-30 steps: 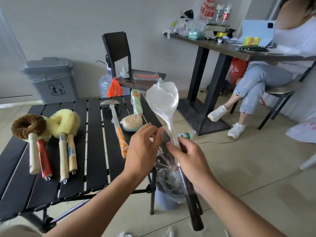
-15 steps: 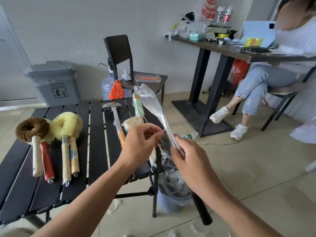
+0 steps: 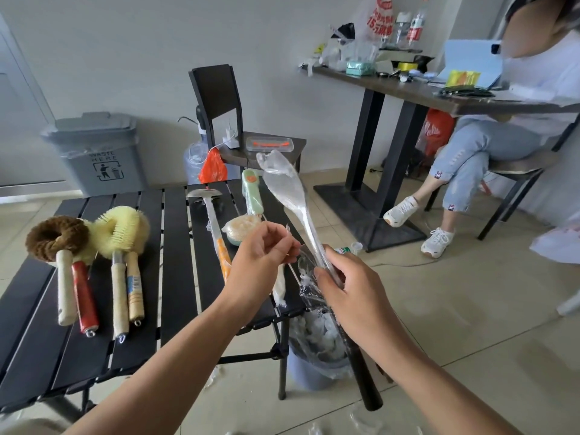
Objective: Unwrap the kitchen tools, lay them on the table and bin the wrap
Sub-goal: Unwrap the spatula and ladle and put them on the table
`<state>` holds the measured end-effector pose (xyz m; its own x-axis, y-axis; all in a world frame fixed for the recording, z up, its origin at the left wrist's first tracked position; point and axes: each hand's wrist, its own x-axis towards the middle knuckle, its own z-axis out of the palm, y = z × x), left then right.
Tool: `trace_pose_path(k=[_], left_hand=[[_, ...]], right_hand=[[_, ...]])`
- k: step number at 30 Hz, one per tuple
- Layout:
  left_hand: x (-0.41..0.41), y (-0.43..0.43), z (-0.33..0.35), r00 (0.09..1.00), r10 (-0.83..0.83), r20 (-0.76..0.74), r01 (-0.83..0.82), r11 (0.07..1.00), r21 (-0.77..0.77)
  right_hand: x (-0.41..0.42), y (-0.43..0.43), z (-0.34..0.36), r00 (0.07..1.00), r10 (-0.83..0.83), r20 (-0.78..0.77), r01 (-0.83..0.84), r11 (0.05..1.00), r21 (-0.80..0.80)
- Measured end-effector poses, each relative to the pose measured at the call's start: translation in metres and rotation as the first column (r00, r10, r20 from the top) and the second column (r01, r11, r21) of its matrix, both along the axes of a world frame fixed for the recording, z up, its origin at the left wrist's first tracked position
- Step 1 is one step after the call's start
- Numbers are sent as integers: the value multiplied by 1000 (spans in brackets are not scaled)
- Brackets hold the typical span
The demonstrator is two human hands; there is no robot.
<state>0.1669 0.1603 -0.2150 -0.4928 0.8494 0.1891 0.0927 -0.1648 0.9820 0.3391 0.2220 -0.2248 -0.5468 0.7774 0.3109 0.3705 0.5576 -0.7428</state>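
By the black slatted table (image 3: 175,246), the right hand (image 3: 354,290) grips a black-handled spoon (image 3: 301,211) covered in clear plastic wrap (image 3: 270,160); the left hand (image 3: 260,255) pinches a loose strip.

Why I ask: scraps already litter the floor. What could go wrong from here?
The left hand pinches only a thin strip of wrap, which may tear and leave the spoon head covered. The right hand grips the spoon through wrap, so it might slip. The small bin by the table corner looks heaped, so more wrap could spill.
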Motion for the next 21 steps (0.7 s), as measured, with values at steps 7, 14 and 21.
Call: trace_pose_path(k=[7, 14, 21], left_hand=[[-6, -4, 7, 974, -178, -141, 152, 972, -177], [-20, -5, 14, 974, -189, -126, 169, 973, -156], [5, -1, -2, 996, -23, 86, 39, 980, -195]], right_hand=[[0, -4, 4, 983, 75, -170, -88, 993, -76], [1, 0, 10, 935, 100, -340, -182, 958, -220], [-6, 2, 10, 890, 9, -455, -243, 855, -458]])
